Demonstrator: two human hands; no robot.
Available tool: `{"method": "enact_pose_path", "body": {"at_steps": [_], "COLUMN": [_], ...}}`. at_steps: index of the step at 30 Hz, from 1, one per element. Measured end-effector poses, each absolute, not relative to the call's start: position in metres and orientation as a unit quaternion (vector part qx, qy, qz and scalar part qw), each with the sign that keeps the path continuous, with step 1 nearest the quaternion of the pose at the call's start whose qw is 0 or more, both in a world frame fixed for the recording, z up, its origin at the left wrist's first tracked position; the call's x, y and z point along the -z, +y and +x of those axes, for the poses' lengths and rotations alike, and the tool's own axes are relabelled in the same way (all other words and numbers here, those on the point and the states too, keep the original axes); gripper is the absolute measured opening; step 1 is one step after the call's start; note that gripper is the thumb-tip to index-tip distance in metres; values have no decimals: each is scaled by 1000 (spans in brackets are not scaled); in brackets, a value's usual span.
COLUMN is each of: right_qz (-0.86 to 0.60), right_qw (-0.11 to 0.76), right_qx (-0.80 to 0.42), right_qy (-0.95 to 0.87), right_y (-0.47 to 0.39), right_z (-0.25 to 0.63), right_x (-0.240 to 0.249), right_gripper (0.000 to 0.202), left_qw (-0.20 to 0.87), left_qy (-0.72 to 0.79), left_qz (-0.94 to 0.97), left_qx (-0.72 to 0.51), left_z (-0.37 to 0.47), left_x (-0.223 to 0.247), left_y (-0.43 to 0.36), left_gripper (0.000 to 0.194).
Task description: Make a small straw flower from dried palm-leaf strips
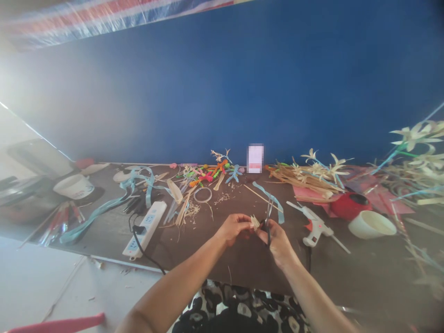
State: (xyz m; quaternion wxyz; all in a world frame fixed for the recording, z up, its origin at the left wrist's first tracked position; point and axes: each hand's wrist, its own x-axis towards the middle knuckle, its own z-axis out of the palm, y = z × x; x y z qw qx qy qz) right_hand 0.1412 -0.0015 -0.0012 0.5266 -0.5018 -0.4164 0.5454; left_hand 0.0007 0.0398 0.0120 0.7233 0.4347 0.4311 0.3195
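Near the front of the brown table (215,259), both my hands meet at a small cream-coloured piece of dried leaf or husk (255,222). My left hand (236,229) pinches it from the left between thumb and fingers. In my right hand (277,238) is a pair of scissors (269,215), the blades pointing up and away and the dark handles partly hidden by the fingers. The right fingertips are close to the cream piece; whether they touch it is unclear. Behind the hands lie a pale blue ribbon (274,196) and a thin stick (258,196).
A glue gun (315,226) and a white cup (372,225) lie to the right, with straw-coloured flowers (335,166) behind. A power strip (145,231) with a black cord sits left. Colourful pipe-cleaner-like pieces (206,175) and a ring (202,195) lie towards the blue board (222,92).
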Motion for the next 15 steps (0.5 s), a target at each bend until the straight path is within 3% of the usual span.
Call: {"method": "enact_pose_path", "body": {"at_steps": [15], "right_qz": [-525], "right_qw": [526], "right_qx": [-474], "right_qy": [-472], "right_y": [-2], "right_z": [141], "right_x": [9], "right_gripper": [18], "left_qw": [660], "left_qy": [470], "left_qz": [440], "left_qx": [-386], "left_z": [13], "left_x": [-7], "left_y": [35], "left_gripper": [11]}}
